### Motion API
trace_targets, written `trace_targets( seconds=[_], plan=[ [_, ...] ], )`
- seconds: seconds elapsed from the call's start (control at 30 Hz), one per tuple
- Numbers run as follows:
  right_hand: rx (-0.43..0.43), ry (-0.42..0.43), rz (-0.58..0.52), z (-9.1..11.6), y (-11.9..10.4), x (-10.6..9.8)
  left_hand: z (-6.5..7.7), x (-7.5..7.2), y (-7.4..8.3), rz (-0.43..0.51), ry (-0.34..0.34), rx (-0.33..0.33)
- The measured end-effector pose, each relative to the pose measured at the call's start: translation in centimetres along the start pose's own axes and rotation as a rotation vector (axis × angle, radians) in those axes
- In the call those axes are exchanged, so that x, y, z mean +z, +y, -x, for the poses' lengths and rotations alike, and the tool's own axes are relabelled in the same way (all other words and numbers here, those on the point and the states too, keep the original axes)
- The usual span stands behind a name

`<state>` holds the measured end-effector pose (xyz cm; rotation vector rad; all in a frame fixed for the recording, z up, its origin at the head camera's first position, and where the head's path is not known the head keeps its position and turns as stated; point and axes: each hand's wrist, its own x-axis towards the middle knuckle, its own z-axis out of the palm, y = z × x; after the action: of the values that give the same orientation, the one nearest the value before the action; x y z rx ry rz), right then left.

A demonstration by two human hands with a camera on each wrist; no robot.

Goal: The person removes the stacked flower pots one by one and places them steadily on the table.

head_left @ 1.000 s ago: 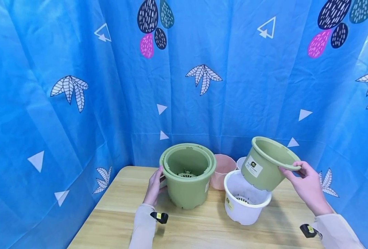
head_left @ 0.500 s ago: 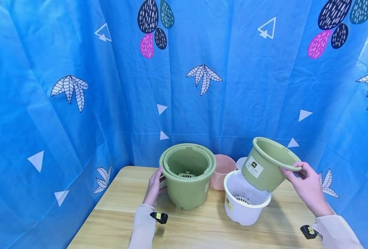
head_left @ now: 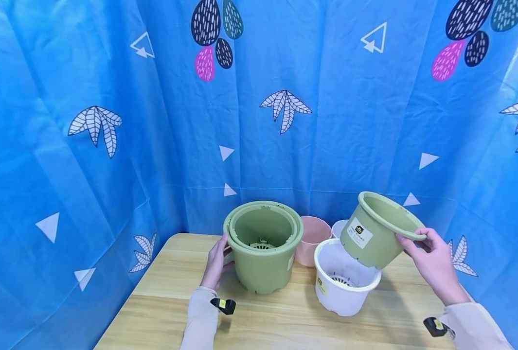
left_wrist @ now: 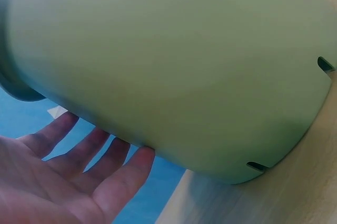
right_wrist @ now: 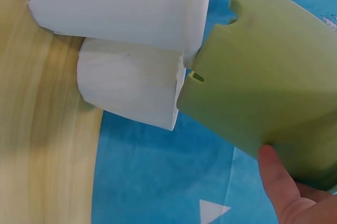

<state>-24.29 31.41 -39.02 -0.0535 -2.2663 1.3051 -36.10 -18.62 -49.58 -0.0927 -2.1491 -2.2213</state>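
My right hand (head_left: 434, 262) pinches the rim of a green plastic flower pot (head_left: 374, 238), thumb on its outer side. Tilted, with a white label facing me, this pot hangs over the back right of a white flower pot (head_left: 344, 296) on the table. At the left, a larger green flower pot (head_left: 263, 272) stands upright with a smaller green pot (head_left: 265, 226) nested inside. My left hand (head_left: 216, 262) rests against the larger pot's left side. In the left wrist view, extended fingers (left_wrist: 113, 168) touch its wall.
Behind the white pot stand a pink pot (head_left: 313, 238) and a small white pot (head_left: 338, 228), partly hidden in the head view. The wooden table (head_left: 162, 301) ends at a blue patterned curtain (head_left: 337, 155) behind and on both sides.
The green pot in my right hand has shifted very slightly to the right. My left hand stays against the larger green pot.
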Motion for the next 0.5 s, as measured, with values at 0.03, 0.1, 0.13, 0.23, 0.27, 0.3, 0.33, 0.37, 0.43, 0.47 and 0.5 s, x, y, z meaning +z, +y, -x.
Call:
trace_targets(
  seconds=[0.03,0.1,0.13,0.23,0.27,0.3,0.33,0.37,0.43,0.47,0.5],
  plan=[
    [-0.003,-0.001,-0.009,0.04,0.01,0.02,0.01,0.02,0.00,-0.001,0.002,-0.002],
    [-0.010,0.000,-0.026,0.11,0.03,0.07,0.04,0.03,-0.02,-0.001,0.007,-0.007],
    [-0.014,0.002,-0.033,0.13,0.06,0.09,0.06,0.03,-0.03,-0.008,0.005,-0.003],
    [-0.025,0.008,-0.044,0.21,0.18,0.13,0.12,0.02,-0.07,-0.003,0.010,-0.009],
    [-0.029,0.009,-0.046,0.20,0.22,0.12,0.14,0.01,-0.09,-0.004,0.008,-0.005],
    [-0.032,0.008,-0.047,0.20,0.27,0.11,0.17,0.01,-0.10,-0.004,0.006,-0.002],
    [-0.035,0.007,-0.048,0.21,0.32,0.10,0.20,0.00,-0.10,-0.001,0.004,0.001],
    [-0.037,0.006,-0.049,0.21,0.37,0.09,0.21,0.02,-0.08,0.005,0.005,-0.001],
    [-0.039,0.004,-0.053,0.20,0.46,0.04,0.28,0.02,-0.07,0.009,-0.001,0.005],
    [-0.038,0.003,-0.057,0.20,0.50,0.02,0.32,0.02,-0.03,0.012,-0.004,0.008],
    [-0.035,0.002,-0.061,0.20,0.54,0.00,0.34,0.03,-0.01,0.015,-0.005,0.008]
  ],
)
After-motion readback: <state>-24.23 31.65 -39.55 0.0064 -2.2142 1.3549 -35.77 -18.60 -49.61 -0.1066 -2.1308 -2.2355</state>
